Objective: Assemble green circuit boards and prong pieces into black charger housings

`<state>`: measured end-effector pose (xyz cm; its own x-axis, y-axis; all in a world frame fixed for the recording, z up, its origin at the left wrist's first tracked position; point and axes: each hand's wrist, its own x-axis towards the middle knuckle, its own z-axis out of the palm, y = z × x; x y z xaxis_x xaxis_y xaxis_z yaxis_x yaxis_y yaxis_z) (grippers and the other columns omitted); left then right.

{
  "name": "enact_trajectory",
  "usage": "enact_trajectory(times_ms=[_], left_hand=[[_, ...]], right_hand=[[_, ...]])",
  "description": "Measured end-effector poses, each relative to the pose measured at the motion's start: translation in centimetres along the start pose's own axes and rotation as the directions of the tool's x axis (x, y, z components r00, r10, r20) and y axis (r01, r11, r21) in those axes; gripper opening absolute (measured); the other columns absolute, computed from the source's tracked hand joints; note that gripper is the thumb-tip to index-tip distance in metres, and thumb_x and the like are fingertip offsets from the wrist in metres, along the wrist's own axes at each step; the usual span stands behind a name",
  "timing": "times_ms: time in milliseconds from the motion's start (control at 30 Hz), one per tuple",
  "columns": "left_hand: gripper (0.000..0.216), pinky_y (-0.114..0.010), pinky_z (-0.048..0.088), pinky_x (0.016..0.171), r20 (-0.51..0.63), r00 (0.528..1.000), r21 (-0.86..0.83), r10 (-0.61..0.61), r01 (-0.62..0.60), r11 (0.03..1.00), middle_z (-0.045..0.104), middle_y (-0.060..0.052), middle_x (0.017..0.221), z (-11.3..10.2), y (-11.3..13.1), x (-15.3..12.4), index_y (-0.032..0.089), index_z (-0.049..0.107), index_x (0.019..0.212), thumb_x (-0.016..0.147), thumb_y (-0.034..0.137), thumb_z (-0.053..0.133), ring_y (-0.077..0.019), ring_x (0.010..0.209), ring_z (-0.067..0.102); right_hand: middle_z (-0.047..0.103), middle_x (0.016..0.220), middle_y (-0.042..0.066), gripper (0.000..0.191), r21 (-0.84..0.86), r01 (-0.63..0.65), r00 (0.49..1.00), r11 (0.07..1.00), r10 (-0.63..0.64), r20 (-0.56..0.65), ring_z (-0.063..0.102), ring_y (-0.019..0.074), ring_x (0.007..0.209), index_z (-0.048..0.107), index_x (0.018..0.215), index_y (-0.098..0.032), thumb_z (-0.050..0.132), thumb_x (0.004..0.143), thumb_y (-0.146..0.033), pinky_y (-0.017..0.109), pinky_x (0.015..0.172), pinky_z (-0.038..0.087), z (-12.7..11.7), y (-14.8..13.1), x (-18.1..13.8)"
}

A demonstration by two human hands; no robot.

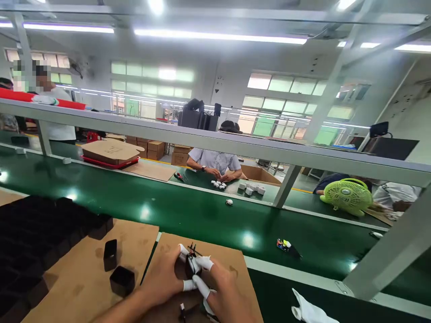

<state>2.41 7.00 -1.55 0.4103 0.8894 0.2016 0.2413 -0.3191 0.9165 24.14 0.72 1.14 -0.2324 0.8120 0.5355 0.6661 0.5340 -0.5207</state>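
Filling the far left, a mass of black boxes (43, 237) sits on a brown cardboard sheet (77, 287), with an upright black box (110, 255) and another dark box (122, 281) apart from it, near its right edge. Beyond the green surface (188, 215), a red tray (134, 161) bears a piece of cardboard (112, 148). Next comes the person's left hand (164, 273), its thumb and finger, in white tip covers, closed on the left side of a small dark part (192, 264). That part is up off a second cardboard sheet (229, 258), between the two hands, thin dark pieces sticking up from its top; the fingers hide much of it. Below it lies a dark cable end (182, 308). The right hand (227, 287), also in white tip covers, pinches the part from the other side. Across the way, a co-worker (217, 161) bends over small white pieces (218, 184), with white blocks (252, 188) just beside. Further right are a small circuit board (283, 245), a white cloth (310, 309) and a lime-green fan (348, 197).
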Motion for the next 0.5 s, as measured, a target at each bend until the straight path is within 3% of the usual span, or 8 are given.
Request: enact_trajectory(times_ms=[167,267,500], left_hand=[[0.053,-0.041,0.054,0.092,0.037,0.999,0.104,-0.032,0.028,0.994,0.083,-0.009,0.117,0.0,-0.2,-0.6,0.022,0.07,0.108,0.071,0.046,0.099,-0.0339,0.107,0.073],[0.053,-0.04,0.054,0.092,0.053,0.998,0.098,-0.043,0.038,0.994,0.082,-0.008,0.117,-0.2,-0.3,-0.5,0.022,0.069,0.108,0.072,0.046,0.099,-0.0326,0.107,0.073],[0.046,-0.04,0.054,0.093,0.053,0.999,0.048,-0.014,0.011,0.999,0.081,-0.007,0.115,-0.2,-0.6,-0.4,0.022,0.069,0.106,0.075,0.043,0.095,-0.0324,0.106,0.072]], right_hand=[[0.086,0.115,0.012,0.031,-0.077,0.076,0.997,0.994,-0.077,-0.009,0.086,0.0324,0.098,0.087,0.124,-0.031,0.067,0.103,-0.02,0.041,0.083,0.07,1.6,2.0,-2.1],[0.085,0.108,0.012,0.028,-0.094,0.093,0.996,0.991,-0.092,0.014,0.083,0.03,0.09,0.088,0.117,-0.031,0.067,0.102,-0.019,0.04,0.077,0.069,1.4,2.4,-2.6],[0.083,0.102,0.01,0.024,0.031,-0.014,0.997,0.999,0.012,0.071,0.078,0.026,0.084,0.091,0.109,-0.032,0.07,0.102,-0.024,0.033,0.071,0.062,0.6,0.4,-1.7]])
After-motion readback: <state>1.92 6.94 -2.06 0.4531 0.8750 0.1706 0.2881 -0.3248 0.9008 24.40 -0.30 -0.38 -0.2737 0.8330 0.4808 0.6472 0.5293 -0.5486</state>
